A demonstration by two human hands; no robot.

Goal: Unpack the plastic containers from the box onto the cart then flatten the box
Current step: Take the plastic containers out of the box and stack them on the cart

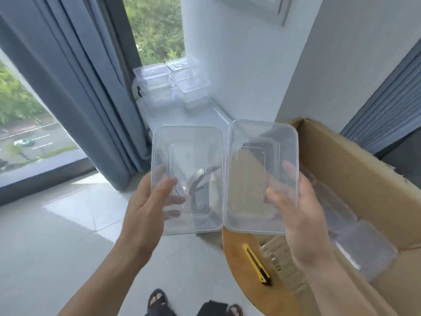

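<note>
Yellow cutter [257, 265] near, on wood table [234, 258]. Left hand [145, 201] grips left tub [189, 151]; right hand [296, 206] grips right tub [257, 142], side by side. Cardboard box [341, 160] right, more tubs [364, 242] inside. Far: stacked tubs [170, 83] on cart [219, 115].

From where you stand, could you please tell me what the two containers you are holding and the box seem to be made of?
The left container and right container look like thin clear plastic, glossy: whatever lies behind shows through, with highlights on the rims. The box looks like brown cardboard, probably corrugated, matte, with a ragged torn edge.
</note>
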